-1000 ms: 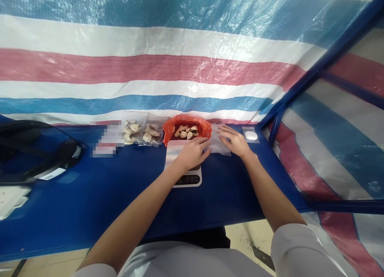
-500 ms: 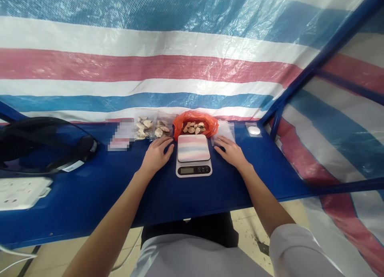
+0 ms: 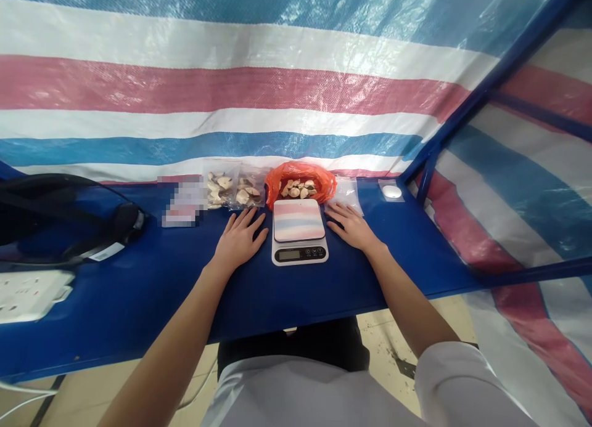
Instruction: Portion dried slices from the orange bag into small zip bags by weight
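Note:
My left hand (image 3: pixel 239 240) lies flat on the blue table, fingers spread, left of a white kitchen scale (image 3: pixel 300 230). Its fingertips are near two clear bags of pale dried slices, the left bag (image 3: pixel 219 190) and the right bag (image 3: pixel 248 193). My right hand (image 3: pixel 350 224) rests flat on the other side of the scale, fingers apart, its fingertips at some clear empty plastic bags (image 3: pixel 345 193). Behind the scale sits an open orange plastic bag (image 3: pixel 276 179) with several pale slices (image 3: pixel 298 188) inside. The scale's plate is bare and its display looks blank.
A white round object (image 3: pixel 391 192) on a clear packet lies at the right. Blurred-out packaging (image 3: pixel 184 200) lies left of the bags. Farther left are a black strapped device (image 3: pixel 124 223) and a white power strip (image 3: pixel 34 296). A blue frame post (image 3: pixel 428 174) and striped sheeting (image 3: pixel 259 88) bound the table.
The fingers of my left hand have spread flatter on the table. My right hand has shifted slightly toward the scale. The whole view has tilted a little; the objects stay in place.

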`<state>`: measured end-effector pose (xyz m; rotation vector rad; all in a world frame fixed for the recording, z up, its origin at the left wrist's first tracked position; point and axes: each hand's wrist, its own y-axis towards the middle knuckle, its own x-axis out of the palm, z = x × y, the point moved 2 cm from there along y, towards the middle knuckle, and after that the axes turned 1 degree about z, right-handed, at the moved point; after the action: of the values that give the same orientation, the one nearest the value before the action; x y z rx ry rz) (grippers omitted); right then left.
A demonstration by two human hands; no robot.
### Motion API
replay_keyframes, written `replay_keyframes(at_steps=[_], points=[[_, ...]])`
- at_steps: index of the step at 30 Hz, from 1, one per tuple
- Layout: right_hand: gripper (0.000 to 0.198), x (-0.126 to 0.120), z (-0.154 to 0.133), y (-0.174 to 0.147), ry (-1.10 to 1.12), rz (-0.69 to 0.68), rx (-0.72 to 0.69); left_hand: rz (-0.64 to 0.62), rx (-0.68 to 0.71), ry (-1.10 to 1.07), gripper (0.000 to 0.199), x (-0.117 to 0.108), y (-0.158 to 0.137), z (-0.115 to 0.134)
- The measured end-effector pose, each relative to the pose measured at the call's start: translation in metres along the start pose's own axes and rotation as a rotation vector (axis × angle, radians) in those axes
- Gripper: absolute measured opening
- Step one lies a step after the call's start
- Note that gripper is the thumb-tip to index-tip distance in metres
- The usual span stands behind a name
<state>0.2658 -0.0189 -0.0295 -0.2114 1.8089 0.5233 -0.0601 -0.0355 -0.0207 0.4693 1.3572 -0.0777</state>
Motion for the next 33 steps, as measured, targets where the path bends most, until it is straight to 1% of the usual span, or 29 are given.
replay_keyframes(at_steps=[4,11,16,27,33], points=[[0.046,-0.0002,-0.0011,0.0003,0.002,-0.010,0.005,0.003,-0.004,-0.002,0.053,0.0001,0.0001,0.0000],[0.043,0.0013,0.0009,0.0002,0.034,0.019,-0.006,0.079,0.006,-0.058,0.047,0.0045,-0.0003,-0.0035],[0.043,0.0002,0.0001,-0.0003,0.035,0.017,-0.003,0.073,0.002,-0.081,0.047,0.0045,-0.0002,-0.0034],[0.044,0.0020,0.0003,-0.0010,0.014,0.023,-0.007,0.057,0.005,-0.055,0.048,0.0028,-0.0004,-0.0003],[0.041,0.0016,-0.0015,-0.0013,-0.010,0.062,-0.015,0.104,-0.002,-0.072,0.046,0.0014,-0.0006,-0.0005]])
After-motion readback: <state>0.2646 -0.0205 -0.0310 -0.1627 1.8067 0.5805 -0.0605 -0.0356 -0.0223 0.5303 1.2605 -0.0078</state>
